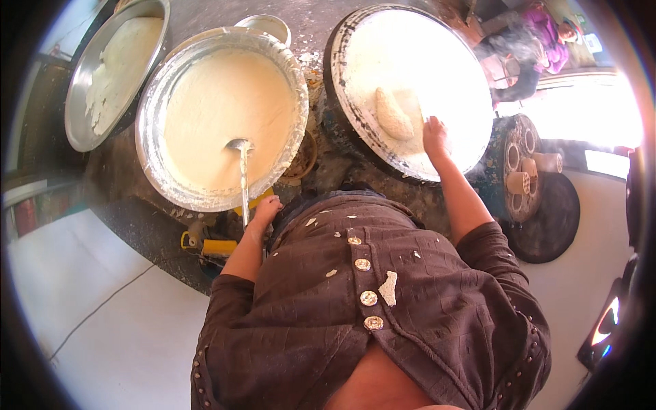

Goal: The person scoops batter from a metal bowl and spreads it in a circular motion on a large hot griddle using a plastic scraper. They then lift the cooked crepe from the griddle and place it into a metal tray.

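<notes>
My right hand point(436, 139) is over the near right part of a round, dark-rimmed griddle point(337, 92) covered with a pale layer. Its fingers are closed; bright glare hides what they hold. Just left of them a beige mound of batter or dough point(393, 115) lies on the griddle. My left hand point(268, 207) is curled closed near my waist, with nothing seen in it. Close by on its left rises the handle of a metal ladle point(244, 181), apart from the fingers. The ladle's bowl is sunk in cream-coloured batter point(225, 102) inside a wide metal basin point(152, 147).
A second metal basin point(76, 123) with pale residue stands tilted at far left. Behind is a small bowl point(266, 26). Cylindrical perforated briquettes point(517, 182) sit on a stove at right, beside a dark round disc point(547, 225). A person in purple point(550, 41) is at back right.
</notes>
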Demonstrator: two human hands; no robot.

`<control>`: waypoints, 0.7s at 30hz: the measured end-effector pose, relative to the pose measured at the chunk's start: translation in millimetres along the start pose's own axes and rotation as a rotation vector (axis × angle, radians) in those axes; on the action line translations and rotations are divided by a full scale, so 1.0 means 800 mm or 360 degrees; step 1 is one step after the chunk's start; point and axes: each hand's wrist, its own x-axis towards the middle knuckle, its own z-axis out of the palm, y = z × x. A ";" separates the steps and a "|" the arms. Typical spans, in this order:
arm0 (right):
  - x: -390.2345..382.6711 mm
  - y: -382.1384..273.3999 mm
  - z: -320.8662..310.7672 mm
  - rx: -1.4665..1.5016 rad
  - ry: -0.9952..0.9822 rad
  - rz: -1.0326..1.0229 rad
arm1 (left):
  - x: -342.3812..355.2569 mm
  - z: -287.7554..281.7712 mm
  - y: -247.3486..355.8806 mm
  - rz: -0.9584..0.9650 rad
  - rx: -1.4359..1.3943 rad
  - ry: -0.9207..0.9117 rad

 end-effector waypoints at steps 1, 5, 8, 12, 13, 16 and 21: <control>-0.001 -0.014 0.004 0.0013 -0.0052 -0.0043 | -0.007 -0.002 0.005 -0.0098 -0.0124 0.0056; -0.007 -0.085 0.013 0.0137 -0.0047 -0.0597 | -0.031 -0.011 0.017 -0.0136 -0.0126 0.0197; 0.001 -0.119 0.001 -0.0138 -0.0127 -0.0919 | -0.048 -0.003 0.010 -0.0137 -0.0187 0.0293; 0.044 -0.145 -0.008 -0.0119 -0.0026 -0.1115 | -0.083 0.017 -0.018 -0.0192 -0.0408 0.0253; 0.052 -0.142 -0.008 -0.0095 0.0085 -0.1151 | -0.094 0.024 -0.028 -0.0215 -0.0289 0.0237; 0.068 -0.127 -0.008 -0.0360 -0.0233 -0.1110 | -0.122 0.040 -0.048 0.0116 0.0464 0.0279; 0.047 -0.058 -0.028 -0.0474 -0.0468 -0.1377 | -0.143 0.050 -0.051 0.0074 0.0562 0.0225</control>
